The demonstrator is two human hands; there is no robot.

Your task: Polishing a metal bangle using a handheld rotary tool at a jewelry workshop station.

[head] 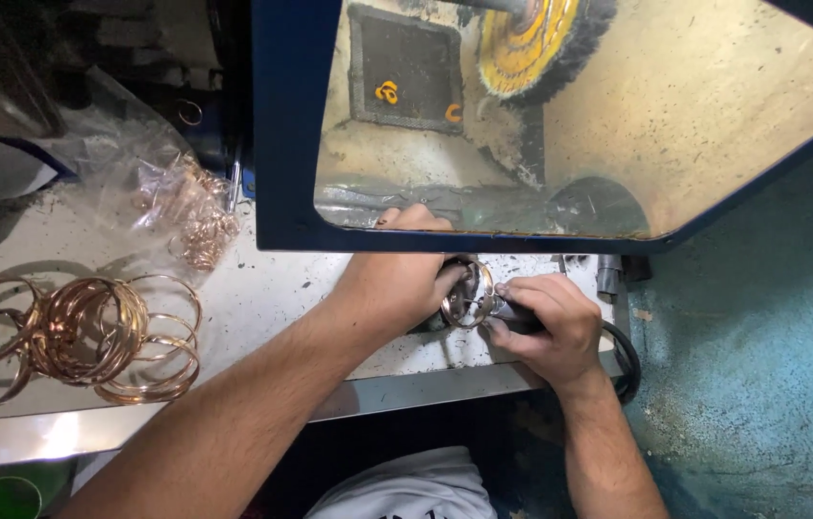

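Both hands close on one shiny bangle (467,293) between them: left hand (392,288) gripping its rim, right hand (546,322) pinching its edge. A bangle pile (75,336) lies on the desk (262,308), far left.

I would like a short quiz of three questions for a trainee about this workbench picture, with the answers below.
1. True or false: the left hand and the right hand meet at one shiny round metal bangle.
2. Where does the heap of loose copper-coloured metal bangles lie? A) on the teal floor B) on the white bench top, left of the hands C) inside the blue-framed cabinet
3. Fill in: the yellow round buffing wheel sits behind the ____-framed window.

Key: 1 true; 2 B; 3 blue.
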